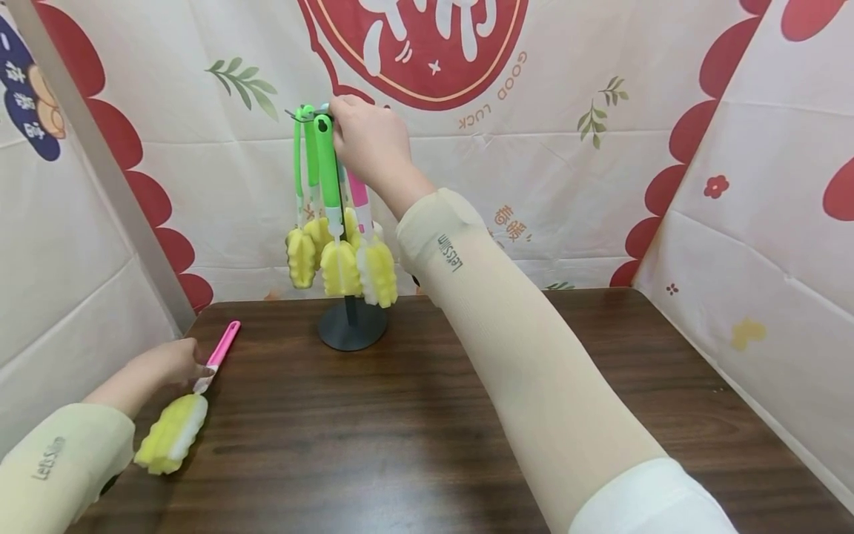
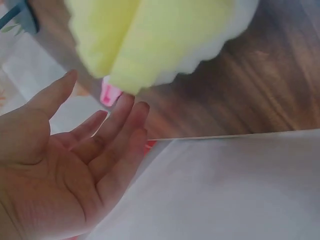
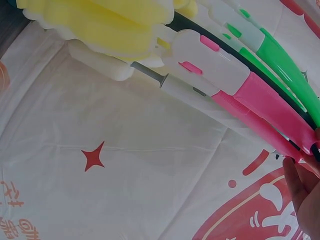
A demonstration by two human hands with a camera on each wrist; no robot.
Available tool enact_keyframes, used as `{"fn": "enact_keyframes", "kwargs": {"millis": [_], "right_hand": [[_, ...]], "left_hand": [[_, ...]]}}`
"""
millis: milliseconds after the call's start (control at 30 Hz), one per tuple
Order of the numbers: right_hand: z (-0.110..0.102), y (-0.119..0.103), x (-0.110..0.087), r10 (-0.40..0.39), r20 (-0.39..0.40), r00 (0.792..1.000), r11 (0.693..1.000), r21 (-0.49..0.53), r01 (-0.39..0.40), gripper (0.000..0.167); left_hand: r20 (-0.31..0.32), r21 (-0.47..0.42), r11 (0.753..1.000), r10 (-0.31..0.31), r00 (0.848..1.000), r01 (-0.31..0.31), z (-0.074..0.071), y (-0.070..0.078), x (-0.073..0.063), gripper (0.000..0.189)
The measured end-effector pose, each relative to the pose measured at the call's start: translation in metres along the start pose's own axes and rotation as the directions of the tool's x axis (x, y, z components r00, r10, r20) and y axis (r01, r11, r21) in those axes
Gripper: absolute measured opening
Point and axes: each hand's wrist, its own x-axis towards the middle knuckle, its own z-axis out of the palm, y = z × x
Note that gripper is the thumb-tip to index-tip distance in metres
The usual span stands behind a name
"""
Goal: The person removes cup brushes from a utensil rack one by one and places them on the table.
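My right hand (image 1: 373, 137) is at the top of a dark hanging stand (image 1: 352, 330), its fingers pinching the handle end of a pink-handled sponge brush (image 1: 358, 191). In the right wrist view, two pink handles (image 3: 280, 112) run to the fingertips; the hook end is partly hidden by the hand. Green-handled sponge brushes (image 1: 328, 167) hang beside it, yellow sponge heads down. On the left, another pink-handled brush (image 1: 173, 434) lies on the table. My left hand (image 1: 163, 365) is beside its neck, and in the left wrist view its fingers are loosely bent with the thumb apart.
The brown wooden table (image 1: 427, 415) extends to a white cloth backdrop (image 1: 567, 200) with red prints. Cloth side walls (image 1: 767, 297) stand along the left and right edges. The stand is near the table's back edge.
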Motion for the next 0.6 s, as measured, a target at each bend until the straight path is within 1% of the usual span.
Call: {"fn": "enact_keyframes", "kwargs": {"millis": [67,133,267,400,467,600], "right_hand": [[-0.001,0.0,0.0,0.005,0.005,1.0,1.0,0.002,-0.005,0.029],[-0.001,0.0,0.0,0.008,0.013,1.0,1.0,0.003,-0.008,0.03],[-0.003,0.002,0.0,-0.007,0.019,1.0,1.0,-0.002,0.007,0.03],[-0.006,0.003,0.002,-0.022,0.025,0.999,0.999,-0.023,0.022,0.031],[-0.008,0.003,0.004,-0.023,0.04,0.999,0.999,-0.037,0.024,0.032],[-0.011,0.0,0.007,-0.037,0.082,0.996,0.998,-0.052,0.041,0.032]], "left_hand": [[-0.017,0.015,1.0,-0.011,1.0,0.011,-0.007,0.004,-0.005,0.039],[-0.045,0.053,0.998,-0.02,0.999,0.023,-0.014,0.009,-0.01,0.047],[-0.099,0.088,0.995,-0.036,0.994,0.045,-0.021,0.019,-0.016,0.056],[-0.135,0.088,0.995,-0.032,0.99,0.044,-0.025,0.032,-0.019,0.06],[-0.156,0.094,0.995,-0.021,0.988,0.036,-0.026,0.038,-0.021,0.056],[-0.151,0.1,0.994,-0.017,0.988,0.032,-0.028,0.055,-0.026,0.054]]}}
